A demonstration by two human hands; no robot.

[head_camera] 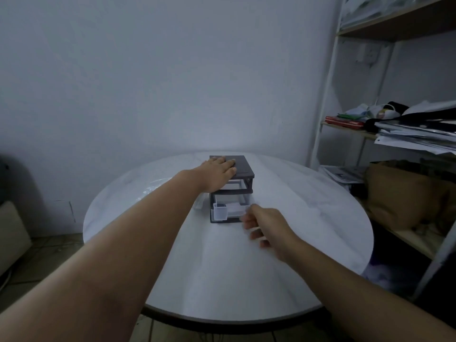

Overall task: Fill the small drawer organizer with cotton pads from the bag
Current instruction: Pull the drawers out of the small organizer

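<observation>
A small grey drawer organizer [243, 169] with clear drawers stands near the middle of the round white table [308, 218]. My left hand [218, 172] lies flat on its grey top. The lower clear drawer [228, 211] is pulled partly out and holds white cotton pads. My right hand [265, 225] is at the drawer's right front corner with its fingers curled; whether it touches the drawer is blurred. A clear plastic bag [154, 187] lies on the table to the left, mostly hidden behind my left forearm.
A white metal shelf rack [328, 95] stands at the right, loaded with papers, cloths and a brown bag [404, 193]. A pale wall is behind the table. Tiled floor and a beige object [12, 230] are at the left.
</observation>
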